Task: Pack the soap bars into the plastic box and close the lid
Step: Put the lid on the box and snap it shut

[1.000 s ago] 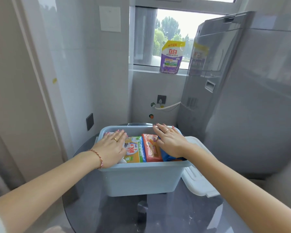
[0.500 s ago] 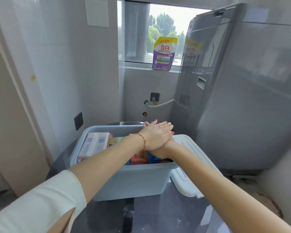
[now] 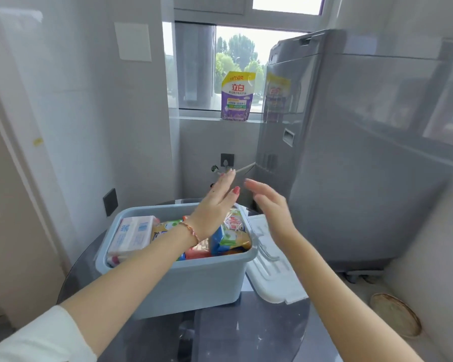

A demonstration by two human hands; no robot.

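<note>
A grey-blue plastic box (image 3: 194, 283) stands on a round dark glass table (image 3: 246, 335). Several wrapped soap bars fill it: a white pack (image 3: 132, 235) at the left, yellow and orange packs (image 3: 230, 237) at the right. Its white lid (image 3: 275, 280) lies flat on the table, touching the box's right side. My left hand (image 3: 215, 205) is raised above the box's right half, fingers straight and apart, holding nothing. My right hand (image 3: 272, 205) hovers beside it over the lid's far end, palm facing left, empty too.
A tall grey washing machine (image 3: 364, 165) stands close on the right. A purple detergent pouch (image 3: 237, 96) sits on the windowsill behind. White tiled wall runs along the left. A round woven mat (image 3: 395, 314) lies on the floor at the right.
Both hands left the soap bars, came together over the box's right side, then rose and parted. The view has shifted left and down a little.
</note>
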